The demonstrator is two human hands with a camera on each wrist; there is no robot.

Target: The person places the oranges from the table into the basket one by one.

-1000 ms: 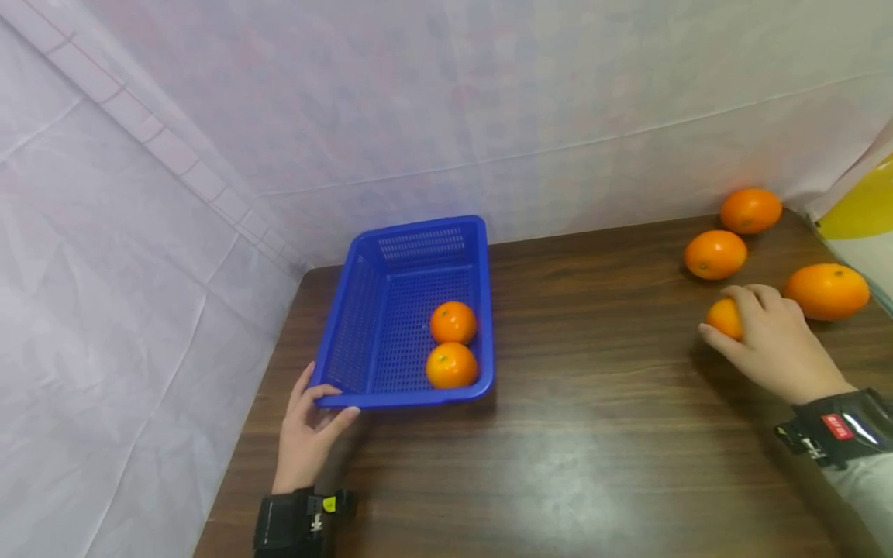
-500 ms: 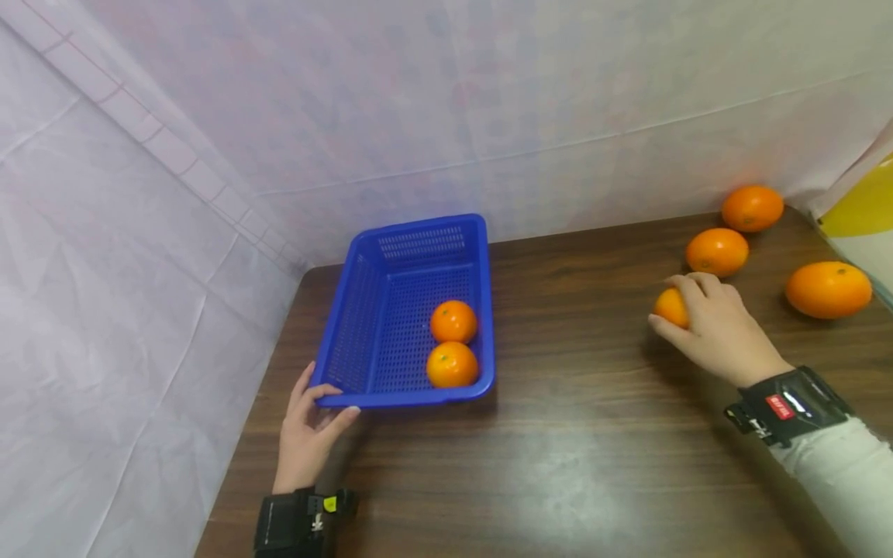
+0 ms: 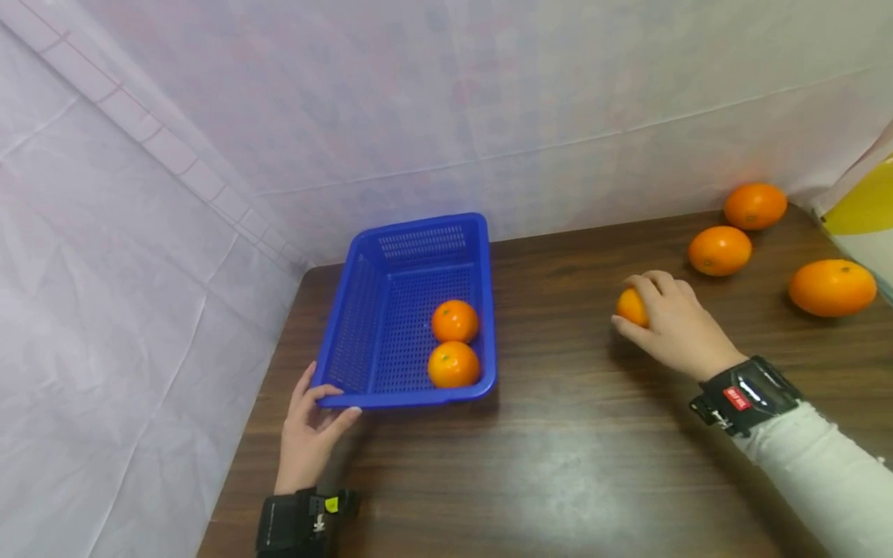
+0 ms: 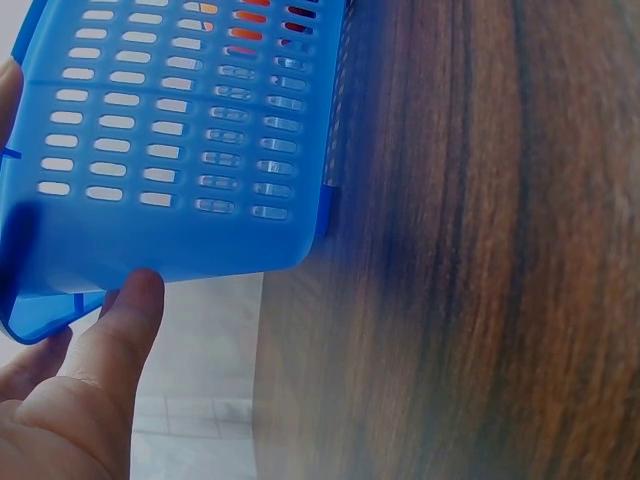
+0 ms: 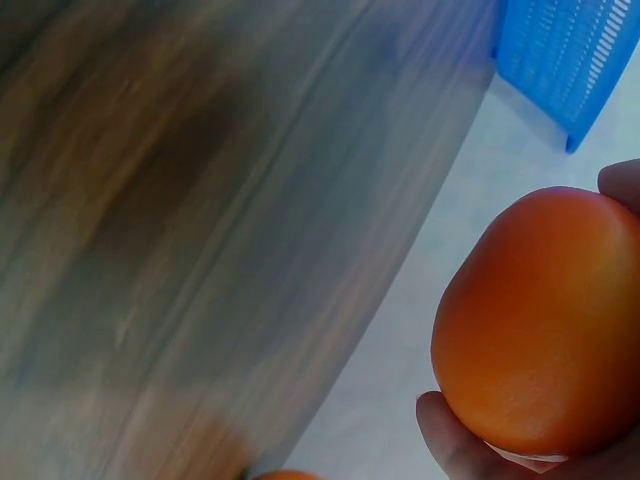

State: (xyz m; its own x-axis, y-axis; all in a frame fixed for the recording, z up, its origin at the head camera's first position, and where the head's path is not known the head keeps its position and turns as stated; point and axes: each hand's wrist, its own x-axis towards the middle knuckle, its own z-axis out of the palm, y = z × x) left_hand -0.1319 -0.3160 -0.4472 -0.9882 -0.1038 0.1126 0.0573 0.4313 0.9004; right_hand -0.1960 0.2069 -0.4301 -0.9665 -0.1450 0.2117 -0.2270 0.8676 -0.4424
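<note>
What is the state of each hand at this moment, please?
Left hand: closed on the basket, at its near left corner.
Right hand: closed, holding an orange.

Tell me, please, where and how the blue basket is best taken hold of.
I'd grip the blue basket by its rim, left and right, from the near side: the rim runs all round, and the far end stands close to the white sheet. Two oranges sit toward the near right corner, so that side probably needs support; the left hand holds the near left corner.
</note>
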